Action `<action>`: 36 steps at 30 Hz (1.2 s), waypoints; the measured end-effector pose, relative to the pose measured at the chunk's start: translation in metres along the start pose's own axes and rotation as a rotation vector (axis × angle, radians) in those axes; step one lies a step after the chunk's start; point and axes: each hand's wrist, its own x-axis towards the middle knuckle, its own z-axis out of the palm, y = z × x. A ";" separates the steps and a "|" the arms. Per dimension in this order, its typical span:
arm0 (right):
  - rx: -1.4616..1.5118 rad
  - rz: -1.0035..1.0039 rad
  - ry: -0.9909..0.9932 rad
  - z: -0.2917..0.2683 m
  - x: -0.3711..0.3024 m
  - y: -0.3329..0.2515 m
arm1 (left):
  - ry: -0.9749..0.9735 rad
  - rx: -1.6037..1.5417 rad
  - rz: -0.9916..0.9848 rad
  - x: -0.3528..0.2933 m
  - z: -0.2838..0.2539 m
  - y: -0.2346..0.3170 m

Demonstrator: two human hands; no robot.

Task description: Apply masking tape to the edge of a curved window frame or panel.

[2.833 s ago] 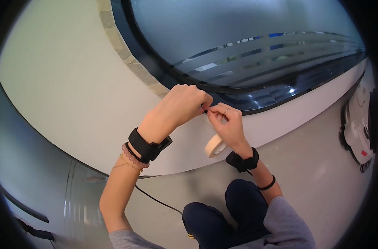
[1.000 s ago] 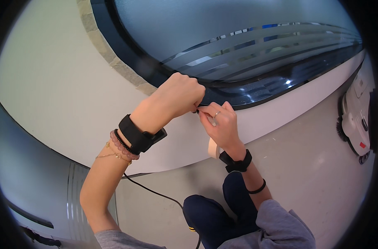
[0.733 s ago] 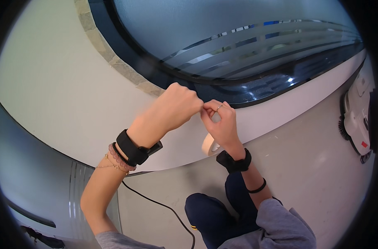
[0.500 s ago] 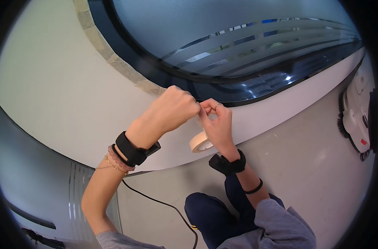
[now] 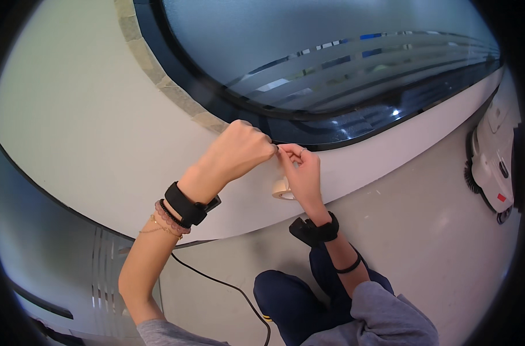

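Observation:
My left hand point(image 5: 239, 151) is closed in a fist against the lower edge of the dark window frame point(image 5: 257, 124); what its fingers hold is hidden. Right beside it, my right hand point(image 5: 304, 173) pinches thumb and index finger together, the fingertips almost touching the left knuckles. A roll of cream masking tape point(image 5: 282, 188) hangs just below the pinch, partly covered by my right hand. Overlapping strips of beige tape point(image 5: 179, 98) follow the curved border between the white panel point(image 5: 89, 115) and the frame, ending near my left wrist.
Frosted glass with clear stripes point(image 5: 332, 69) fills the window. A white floor-cleaning machine point(image 5: 493, 161) with a black brush stands at the right. A black cable point(image 5: 228, 284) runs across the grey floor point(image 5: 401, 230) by my legs.
The tape roll has swung slightly up and to the right, closer behind my right hand. Both hands stay nearly in place, and the view has shifted a little.

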 end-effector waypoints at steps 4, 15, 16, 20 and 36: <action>0.021 0.148 0.061 0.001 -0.004 0.008 | 0.070 -0.029 0.020 0.000 -0.002 -0.004; 0.120 0.449 -0.101 -0.042 -0.069 0.081 | 0.037 0.044 -0.005 0.008 -0.006 -0.009; 0.116 0.449 -0.096 -0.047 -0.078 0.084 | 0.028 -0.051 -0.007 0.009 -0.010 -0.004; 0.189 0.484 -0.026 -0.059 -0.086 0.092 | 0.173 -0.220 0.002 0.030 -0.029 0.007; 0.167 0.585 -0.026 -0.103 -0.084 0.060 | 0.175 0.253 -0.749 -0.046 0.051 0.070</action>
